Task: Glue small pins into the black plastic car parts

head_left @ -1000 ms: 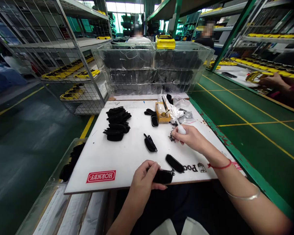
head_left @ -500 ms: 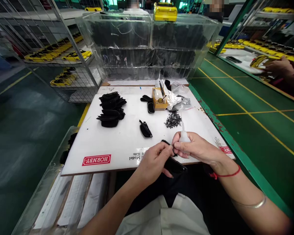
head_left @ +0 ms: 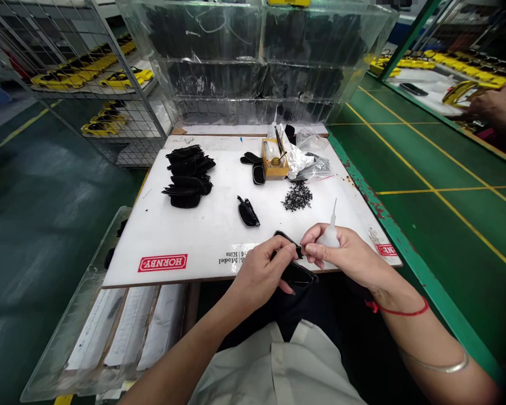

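Observation:
My left hand is closed around a glossy black plastic part at the table's front edge. My right hand grips a white squeeze bottle with a thin nozzle pointing up. Its thumb and forefinger pinch together beside the black part; whether a small piece sits between them is hidden. Beyond my hands lies a heap of tiny black pieces. To its left rests another glossy black part, apart from my fingers.
Stacked black parts stand at the table's left. A small wooden box with tools sits at the back, beside crumpled tissue and a clear bag. A clear plastic bin rises behind. Another person's hand shows far right.
My right hand has shifted slightly right from the black part, and the bottle's nozzle now tilts the other way. The left hand keeps its hold. The camera view has tipped downward.

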